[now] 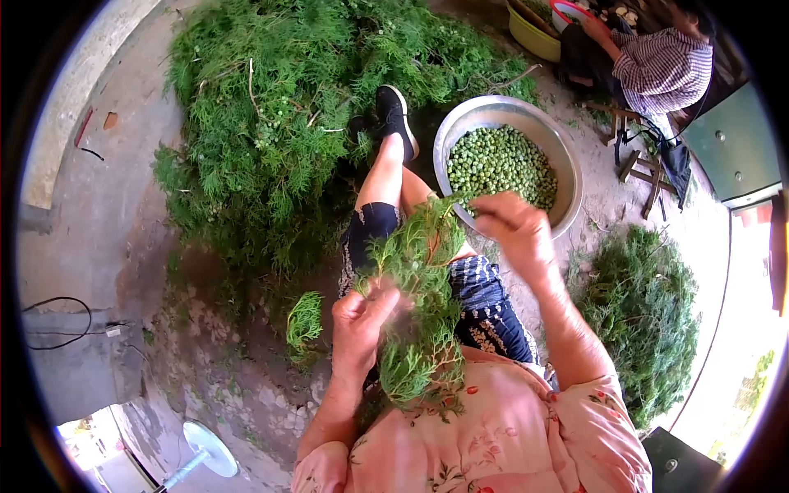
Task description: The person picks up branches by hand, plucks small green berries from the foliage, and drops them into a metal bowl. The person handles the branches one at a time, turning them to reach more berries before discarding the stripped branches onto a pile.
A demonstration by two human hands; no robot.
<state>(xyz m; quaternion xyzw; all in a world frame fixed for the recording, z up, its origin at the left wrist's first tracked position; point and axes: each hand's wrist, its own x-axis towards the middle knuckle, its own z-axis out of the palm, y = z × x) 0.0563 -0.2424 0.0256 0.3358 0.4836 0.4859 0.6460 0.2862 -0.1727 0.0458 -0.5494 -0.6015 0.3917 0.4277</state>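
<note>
A leafy evergreen branch with flat, scaly sprays lies across my lap, over the dark patterned shorts. My left hand is closed on the left side of this branch, its fingertips slightly blurred. Over the near rim of the basin, my right hand pinches the branch's far tip; whether a cone is between the fingers I cannot make out. The wide metal basin holds a heap of small green cones and stands just beyond my right hand.
A large pile of cut evergreen branches covers the ground ahead and left. A smaller pile lies to the right. One loose sprig is left of my left hand. Another person sits at upper right near a yellow tub and wooden stool.
</note>
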